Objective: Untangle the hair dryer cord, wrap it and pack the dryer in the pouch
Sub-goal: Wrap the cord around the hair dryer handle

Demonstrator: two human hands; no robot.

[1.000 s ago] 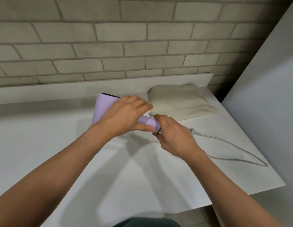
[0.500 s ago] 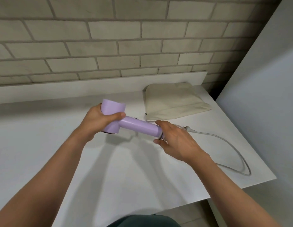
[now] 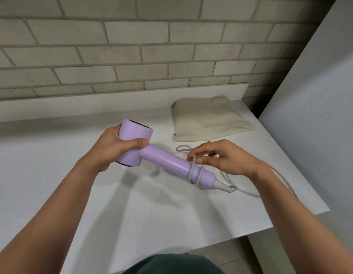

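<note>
Holds the lilac hair dryer raised over the middle of the counter, handle slanting near and right. Grips its barrel with the left hand, thumb curled across, likely to steady it for winding. Pinches the grey cord with the right hand just above the handle, two loose turns already round its lower end. Leaves the beige pouch flat at far right, well apart. Cannot find the plug; loses the slack behind the right forearm.
</note>
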